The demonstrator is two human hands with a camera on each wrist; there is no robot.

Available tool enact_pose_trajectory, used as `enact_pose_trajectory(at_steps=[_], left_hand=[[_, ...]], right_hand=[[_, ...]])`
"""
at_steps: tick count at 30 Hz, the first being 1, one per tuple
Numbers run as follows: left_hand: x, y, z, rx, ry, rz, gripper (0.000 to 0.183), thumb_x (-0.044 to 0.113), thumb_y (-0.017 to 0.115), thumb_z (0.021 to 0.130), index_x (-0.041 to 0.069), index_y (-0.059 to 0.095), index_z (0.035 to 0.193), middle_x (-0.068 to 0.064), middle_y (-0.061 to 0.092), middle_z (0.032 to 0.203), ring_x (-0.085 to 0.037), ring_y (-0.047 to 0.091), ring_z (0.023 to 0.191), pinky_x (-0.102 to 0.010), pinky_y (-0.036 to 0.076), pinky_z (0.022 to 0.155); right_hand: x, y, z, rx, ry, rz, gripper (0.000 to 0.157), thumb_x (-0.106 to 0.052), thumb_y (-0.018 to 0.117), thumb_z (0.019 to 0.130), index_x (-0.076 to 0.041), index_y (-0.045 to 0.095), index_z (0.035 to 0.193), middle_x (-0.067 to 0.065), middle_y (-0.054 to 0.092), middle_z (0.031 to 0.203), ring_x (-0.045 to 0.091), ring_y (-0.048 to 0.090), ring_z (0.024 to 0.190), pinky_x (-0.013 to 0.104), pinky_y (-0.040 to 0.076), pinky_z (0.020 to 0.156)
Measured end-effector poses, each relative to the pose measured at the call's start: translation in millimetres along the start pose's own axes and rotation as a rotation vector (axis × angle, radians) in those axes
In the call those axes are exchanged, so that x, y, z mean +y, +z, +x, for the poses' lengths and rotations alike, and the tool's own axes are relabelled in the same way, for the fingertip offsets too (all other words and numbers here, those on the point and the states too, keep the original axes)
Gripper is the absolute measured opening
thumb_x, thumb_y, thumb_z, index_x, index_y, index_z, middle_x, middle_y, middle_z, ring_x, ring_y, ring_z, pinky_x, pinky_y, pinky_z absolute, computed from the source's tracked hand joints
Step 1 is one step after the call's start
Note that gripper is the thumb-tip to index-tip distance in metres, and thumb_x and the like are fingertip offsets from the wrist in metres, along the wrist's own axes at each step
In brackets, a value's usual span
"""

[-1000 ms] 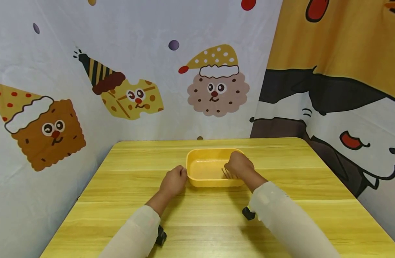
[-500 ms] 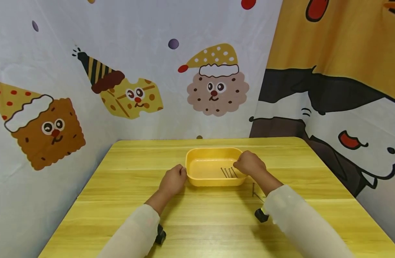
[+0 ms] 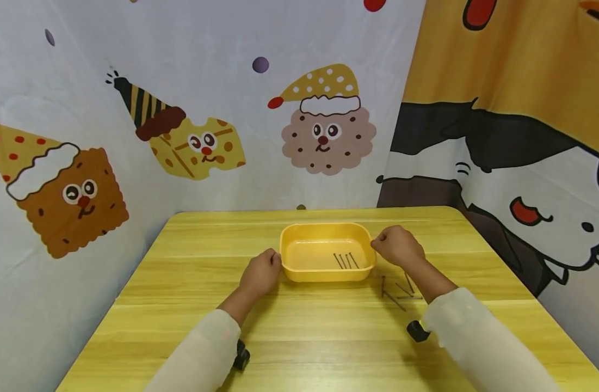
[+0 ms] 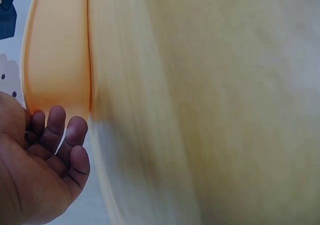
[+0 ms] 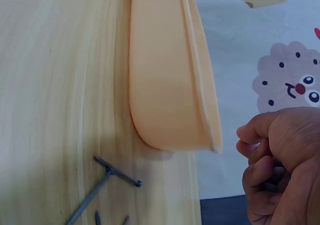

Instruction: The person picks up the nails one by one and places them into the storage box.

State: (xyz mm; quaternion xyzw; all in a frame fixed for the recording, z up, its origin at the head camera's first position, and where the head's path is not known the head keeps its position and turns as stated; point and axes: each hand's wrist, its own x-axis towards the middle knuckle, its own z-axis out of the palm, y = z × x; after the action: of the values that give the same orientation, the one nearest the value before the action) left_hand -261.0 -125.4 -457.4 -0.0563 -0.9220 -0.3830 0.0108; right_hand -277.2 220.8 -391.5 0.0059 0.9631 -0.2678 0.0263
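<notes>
A yellow plastic tray (image 3: 328, 276) stands on the table, with several dark nails (image 3: 349, 261) lying side by side at its right end. My left hand (image 3: 261, 275) holds the tray's left end; in the left wrist view its curled fingers (image 4: 76, 131) are at the end wall, the thumb hidden. Just off the right rim, my right hand (image 3: 399, 247) has its fingers curled and thumb against the index finger. The right wrist view shows nothing in that hand (image 5: 290, 160) and a gap to the tray. More nails (image 3: 395, 301) lie loose on the table below it.
The wood-grain table (image 3: 299, 337) runs back to a white cloth (image 3: 221, 43) printed with cartoon snacks. Another cartoon cloth (image 3: 475, 65) hangs at the right. Each wrist wears a small black camera (image 3: 417, 331).
From over the tray's right end, my right hand has moved right, past the rim. Nails inside and on the table now show. My left hand stays at the left end.
</notes>
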Motion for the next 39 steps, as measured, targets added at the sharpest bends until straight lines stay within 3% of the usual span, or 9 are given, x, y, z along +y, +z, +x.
enact_pose_trajectory(at_steps=[10,14,17,20,24,28,32,35,39], left_hand=[[-2.0,1.3,1.0,0.003,-0.006,0.011,0.030,0.028,0.043,0.111,0.013,0.055,0.087,-0.004,0.049,0.069,-0.020,0.044,0.058,-0.034,0.037,0.056],[-2.0,0.9,0.8,-0.002,0.004,0.009,0.032,0.029,0.041,0.111,0.013,0.054,0.087,-0.004,0.049,0.068,-0.019,0.043,0.057,-0.033,0.037,0.055],[-1.9,0.6,0.7,-0.009,0.014,0.009,0.033,0.029,0.040,0.111,0.012,0.054,0.086,-0.004,0.050,0.068,-0.019,0.043,0.056,-0.033,0.037,0.055],[-1.9,0.4,0.6,-0.012,0.018,0.011,0.034,0.030,0.039,0.112,0.012,0.054,0.086,-0.004,0.050,0.068,-0.019,0.043,0.055,-0.033,0.037,0.054],[-2.1,0.4,0.5,-0.008,0.024,0.011,0.033,0.028,0.040,0.111,0.012,0.054,0.087,-0.004,0.050,0.068,-0.019,0.043,0.056,-0.033,0.037,0.054],[-2.7,0.3,0.6,-0.007,0.024,0.006,0.031,0.027,0.041,0.111,0.012,0.054,0.087,-0.004,0.050,0.068,-0.019,0.043,0.056,-0.033,0.037,0.054],[-3.1,0.3,0.9,-0.009,0.018,-0.001,0.031,0.028,0.041,0.111,0.012,0.055,0.088,-0.004,0.050,0.068,-0.019,0.044,0.056,-0.033,0.037,0.055],[-3.9,0.9,0.9,-0.006,0.021,-0.001,0.031,0.028,0.040,0.111,0.013,0.055,0.089,-0.004,0.051,0.069,-0.019,0.044,0.056,-0.033,0.038,0.055],[-4.5,2.0,1.0,-0.003,0.024,0.003,0.031,0.029,0.040,0.111,0.013,0.055,0.089,-0.003,0.051,0.069,-0.019,0.044,0.057,-0.033,0.038,0.055]], right_hand=[[26,-17.3,-11,-0.032,0.010,-0.040,0.039,-0.027,0.059,0.100,-0.017,0.051,0.063,-0.003,0.037,0.055,0.015,0.032,0.050,0.030,0.029,0.048],[41,-18.8,-15,-0.040,-0.009,-0.060,0.023,-0.023,0.058,0.098,-0.008,0.070,0.085,0.001,0.058,0.071,0.018,0.045,0.058,0.034,0.038,0.052],[50,-18.9,-18,-0.067,-0.027,-0.079,0.024,-0.022,0.059,0.099,-0.005,0.073,0.106,0.007,0.069,0.092,0.021,0.055,0.067,0.037,0.043,0.057],[57,-18.1,-19,-0.103,-0.018,-0.097,0.023,-0.022,0.059,0.099,-0.004,0.072,0.108,0.008,0.070,0.097,0.022,0.056,0.068,0.039,0.045,0.058],[62,-14.6,-20,-0.134,0.009,-0.105,0.020,-0.021,0.061,0.099,-0.006,0.073,0.104,0.006,0.069,0.093,0.022,0.056,0.068,0.039,0.045,0.058],[64,-6.4,-19,-0.155,0.024,-0.101,0.018,-0.021,0.063,0.098,-0.009,0.074,0.090,0.002,0.063,0.076,0.019,0.051,0.062,0.036,0.042,0.056],[63,3.8,-17,-0.174,0.038,-0.081,0.036,-0.024,0.066,0.096,-0.016,0.060,0.061,-0.004,0.045,0.054,0.012,0.035,0.048,0.030,0.032,0.047],[61,11.0,-17,-0.192,0.036,-0.075,0.047,-0.027,0.069,0.094,-0.021,0.048,0.053,-0.006,0.034,0.050,0.010,0.026,0.044,0.027,0.028,0.044],[59,19.6,-17,-0.207,0.017,-0.095,0.049,-0.029,0.072,0.092,-0.022,0.046,0.051,-0.007,0.034,0.048,0.010,0.027,0.043,0.026,0.029,0.044]])
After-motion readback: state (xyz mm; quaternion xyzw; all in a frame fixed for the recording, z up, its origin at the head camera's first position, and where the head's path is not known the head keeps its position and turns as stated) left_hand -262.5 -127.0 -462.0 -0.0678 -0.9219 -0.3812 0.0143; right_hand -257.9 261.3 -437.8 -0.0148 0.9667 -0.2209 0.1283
